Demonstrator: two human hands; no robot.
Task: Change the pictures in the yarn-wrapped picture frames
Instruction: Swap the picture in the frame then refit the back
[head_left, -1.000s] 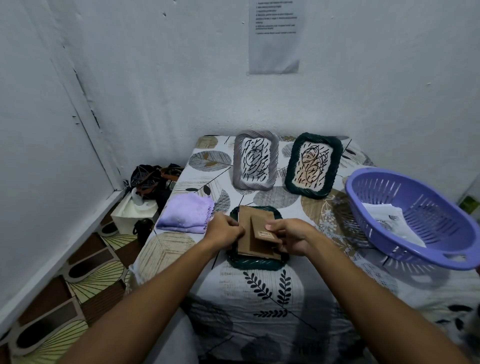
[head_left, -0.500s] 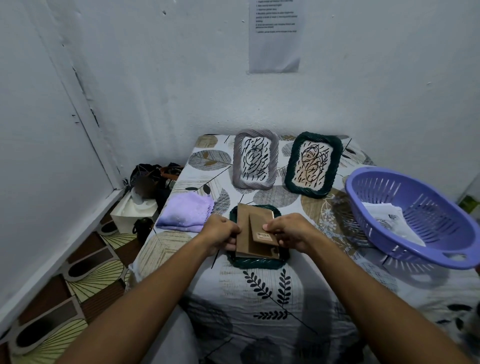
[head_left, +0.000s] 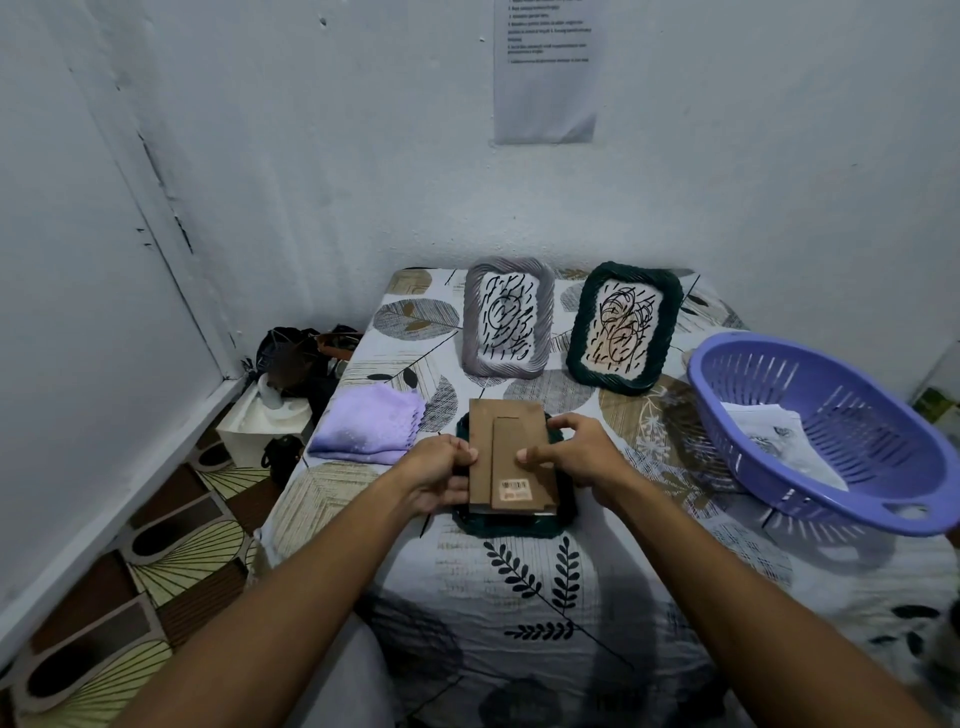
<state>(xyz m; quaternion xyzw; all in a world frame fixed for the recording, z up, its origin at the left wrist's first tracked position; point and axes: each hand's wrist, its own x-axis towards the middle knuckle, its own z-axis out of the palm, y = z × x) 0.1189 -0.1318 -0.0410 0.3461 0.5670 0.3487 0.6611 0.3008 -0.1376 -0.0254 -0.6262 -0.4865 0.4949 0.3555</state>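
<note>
Head view shows three yarn-wrapped frames on the leaf-patterned surface (head_left: 519, 597). Two stand propped at the back, side by side: one grey frame (head_left: 508, 317) and one dark green frame (head_left: 623, 326), each with a scribbled black drawing in it. The third frame (head_left: 511, 525), also dark green, lies face down near the front edge, with its brown backing board (head_left: 485, 452) on top; one narrow stand flap (head_left: 511, 467) with a barcode sticker lies along the board.

Two hands work on this frame. The left hand (head_left: 441, 475) has a closed grip on the board's left edge, thumb on top and fingers curled beneath. The right hand (head_left: 576, 457) holds the right side, thumb tip pressed on the flap, fingers bent over the right edge.

One folded lilac cloth (head_left: 363, 428) lies just left of the lying frame. One purple colander basket (head_left: 831, 431) sits at the right with white paper sheets (head_left: 769, 431) inside; how many sheets cannot be told. One printed sheet (head_left: 545, 67) hangs on the wall.
</note>
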